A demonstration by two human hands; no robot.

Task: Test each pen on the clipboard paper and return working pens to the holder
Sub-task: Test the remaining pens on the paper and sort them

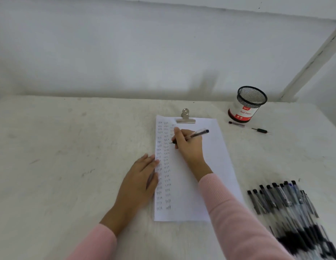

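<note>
The right hand pinches a clear-barrelled pen between thumb and fingers, tip down on the clipboard paper, at the 3rd column of tally marks. The pen's long axis slants from the tip toward the paper's upper right. Its dark end points roughly at the mesh holder standing beyond that corner, so this hand is the nearer for the return. The left hand lies straight-fingered on the paper's left edge. A heap of pens lies off its right edge.
</note>
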